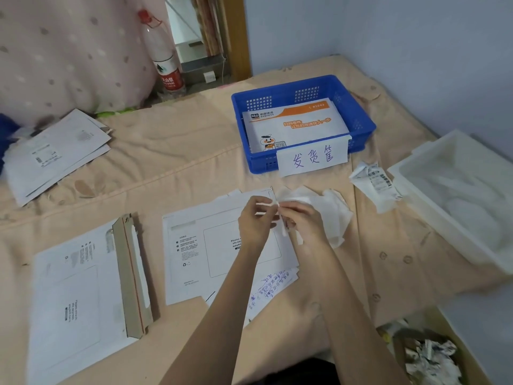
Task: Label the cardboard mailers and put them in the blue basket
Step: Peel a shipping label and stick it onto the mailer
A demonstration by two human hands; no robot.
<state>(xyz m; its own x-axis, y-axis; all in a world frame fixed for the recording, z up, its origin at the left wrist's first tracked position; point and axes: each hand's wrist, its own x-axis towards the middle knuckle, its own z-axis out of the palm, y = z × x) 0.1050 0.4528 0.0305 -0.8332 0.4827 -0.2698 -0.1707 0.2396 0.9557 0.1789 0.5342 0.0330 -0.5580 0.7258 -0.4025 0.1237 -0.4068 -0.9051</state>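
From the head camera, the person's left hand [254, 220] and right hand [304, 222] are meeting above a white cardboard mailer [219, 254] lying flat on the peach bedspread [172, 162], both pinching a thin white label strip [280, 218] between their fingertips. Crumpled white backing paper [330, 212] is lying just behind the right hand. A handwritten sheet [270, 290] is sticking out from under the mailer. Another mailer with its flap raised [91, 287] is lying to the left, and a stack of mailers [55, 154] is resting farther back. The blue basket [358, 118] is holding one orange-printed mailer [294, 123]. A white tray [433, 162] is sitting at the right, with a crumpled barcode label [374, 184] beside it.
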